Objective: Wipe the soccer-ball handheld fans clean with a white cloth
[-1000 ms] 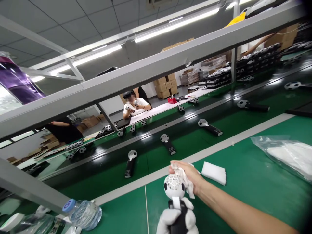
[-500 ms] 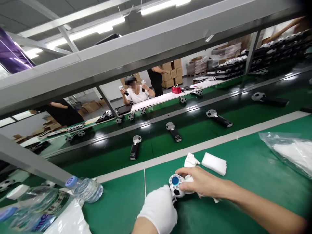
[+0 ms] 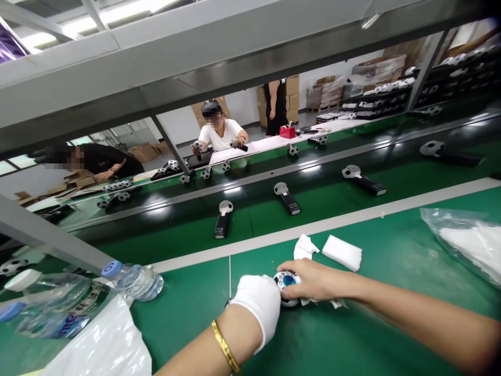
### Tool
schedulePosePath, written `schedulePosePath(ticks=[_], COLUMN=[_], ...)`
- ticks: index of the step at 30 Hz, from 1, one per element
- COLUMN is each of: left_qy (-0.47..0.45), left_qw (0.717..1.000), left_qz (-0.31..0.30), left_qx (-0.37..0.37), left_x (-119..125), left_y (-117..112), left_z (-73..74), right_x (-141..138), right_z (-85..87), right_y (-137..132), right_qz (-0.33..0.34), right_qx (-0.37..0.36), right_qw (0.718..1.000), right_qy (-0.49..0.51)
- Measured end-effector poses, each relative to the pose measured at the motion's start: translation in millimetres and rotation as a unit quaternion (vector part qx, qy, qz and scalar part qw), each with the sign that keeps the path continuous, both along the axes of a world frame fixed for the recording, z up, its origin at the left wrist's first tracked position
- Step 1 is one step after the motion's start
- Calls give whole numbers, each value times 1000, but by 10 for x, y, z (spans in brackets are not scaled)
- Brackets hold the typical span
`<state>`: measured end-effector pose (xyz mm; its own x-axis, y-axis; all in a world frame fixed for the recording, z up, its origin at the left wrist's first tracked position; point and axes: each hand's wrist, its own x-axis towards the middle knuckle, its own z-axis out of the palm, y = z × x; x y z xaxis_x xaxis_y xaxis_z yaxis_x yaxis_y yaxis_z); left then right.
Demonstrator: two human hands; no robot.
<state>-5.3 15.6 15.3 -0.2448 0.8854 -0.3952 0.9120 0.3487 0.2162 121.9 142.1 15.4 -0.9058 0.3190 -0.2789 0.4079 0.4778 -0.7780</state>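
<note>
A football-patterned handheld fan head [image 3: 287,284] with a blue centre lies low over the green bench mat [image 3: 183,297]. My left hand [image 3: 256,305] wears a white glove and a gold bangle, and it grips the fan from the left, hiding the handle. My bare right hand [image 3: 317,279] lies across the top of the ball head from the right, fingers over its rim. A crumpled white cloth [image 3: 304,248] sits just beyond my right fingers, and a white scrap shows under my palm. A white sponge block [image 3: 342,253] lies just past the cloth.
A clear plastic bag [image 3: 465,240] holding white material lies at right. Water bottles [image 3: 135,281] and a white bag [image 3: 102,339] sit at lower left. Beyond a white edge strip, a conveyor belt [image 3: 250,230] carries several fans [image 3: 287,197]. Co-workers [image 3: 219,130] sit and stand beyond.
The fan has tipped from upright to low over the mat, its blue-centred face showing. My right hand has moved from the cloth onto the ball head, and the cloth now lies on the mat.
</note>
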Motion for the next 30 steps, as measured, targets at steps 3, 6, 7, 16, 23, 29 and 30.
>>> schedulePosePath(ticks=[3, 6, 7, 16, 23, 29, 30], left_qy=[24, 47, 54, 89, 59, 1, -11], left_qw=[999, 998, 997, 987, 998, 992, 988], left_qz=[-26, -43, -49, -102, -19, 100, 116], left_qx=[-11, -20, -26, -85, -33, 72, 98], left_x=[6, 37, 53, 227, 65, -46, -41], left_y=[-41, -53, -45, 82, -177, -422, -439], left_z=[84, 182, 215, 545, 363, -80, -123], right_x=[14, 24, 26, 132, 206, 204, 196], right_z=[12, -32, -57, -334, -394, -308, -304], right_y=[-63, -135, -159, -379, -283, -288, -295], right_qz=[4, -10, -16, -22, -65, -123, -125], right_qx=[46, 56, 61, 148, -28, -260, -276], right_qw=[999, 998, 998, 988, 994, 947, 940], right_qy=[-5, -2, 7, 33, 84, 143, 156])
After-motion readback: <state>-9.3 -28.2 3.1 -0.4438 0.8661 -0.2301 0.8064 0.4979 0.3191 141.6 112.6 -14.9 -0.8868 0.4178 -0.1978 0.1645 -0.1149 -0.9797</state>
